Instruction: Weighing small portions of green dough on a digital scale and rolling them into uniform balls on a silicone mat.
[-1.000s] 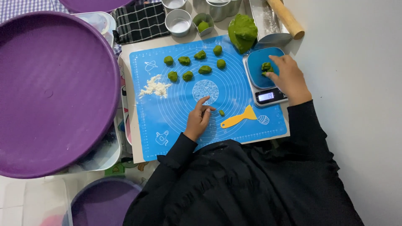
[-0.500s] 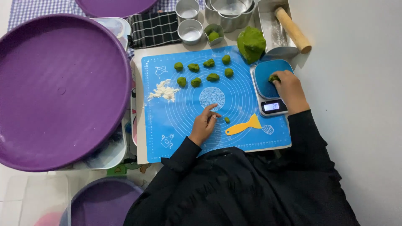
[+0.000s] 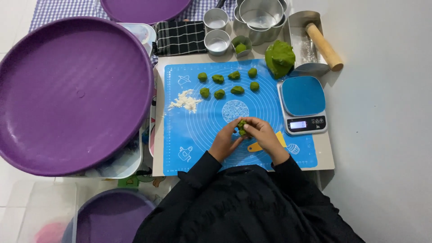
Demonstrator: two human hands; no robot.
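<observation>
Green dough piece [image 3: 242, 127] sits pinched between both hands above the blue mat [image 3: 270, 108] on the desk [image 3: 326, 155]. Left hand [image 3: 226, 141] and right hand [image 3: 264, 135] each close their grip on it, fingertips meeting. Scale [image 3: 303, 104] lies just right.

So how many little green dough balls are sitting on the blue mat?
8. Top row of four. Lower row of four. One more piece is between the hands, and another sits in a small metal cup.
</observation>
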